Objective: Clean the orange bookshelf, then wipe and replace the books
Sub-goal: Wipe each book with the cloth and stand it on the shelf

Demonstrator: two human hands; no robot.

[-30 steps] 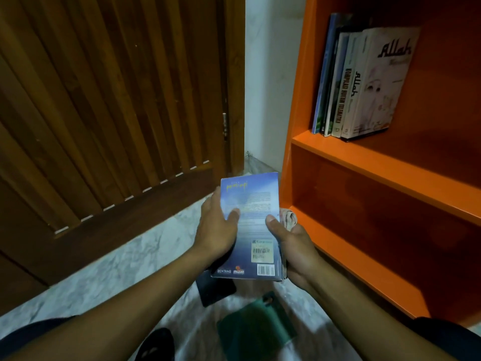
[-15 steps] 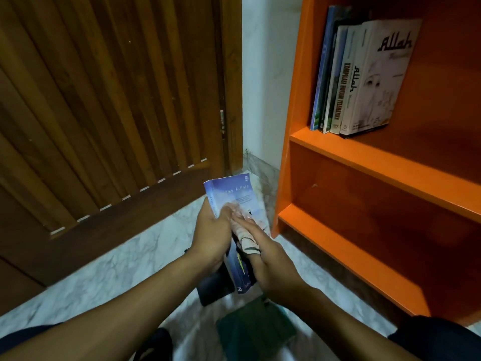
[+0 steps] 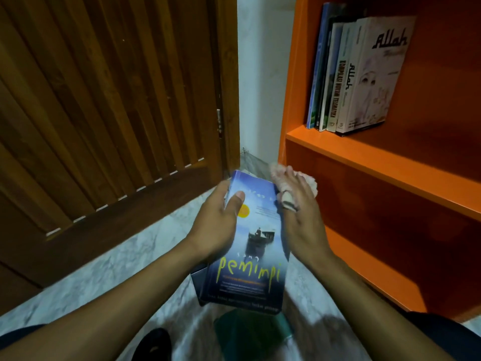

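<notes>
Meanwhile the left hand (image 3: 216, 225) grips the blue "Pemimpi" paperback (image 3: 250, 246); the right hand (image 3: 302, 217), fingers spread, holds a pale cloth (image 3: 299, 179) beside "Allah"-titled books (image 3: 364, 74).

door (image 3: 104, 113) left, bookshelf (image 3: 377, 162) right w/ books (image 3: 348, 76) on shelf

— Where is the camera sitting?

— On the person's head, looking forward and steeply down. Both forearms run up from the bottom edge, with the left hand (image 3: 217, 225) and right hand (image 3: 303, 220) close below the lens, near the middle of the frame.

— Which way does it face?

— Into the room's corner. The wooden door (image 3: 104, 113) fills the left and far side, the orange bookshelf (image 3: 390, 173) the right, and the marble floor (image 3: 117, 259) lies near, below.

— How wide is it?

— Wide-angle: straight edges lean outward toward the frame's sides.

— Any second view?

— No, only this one, so nothing is shared.
</notes>
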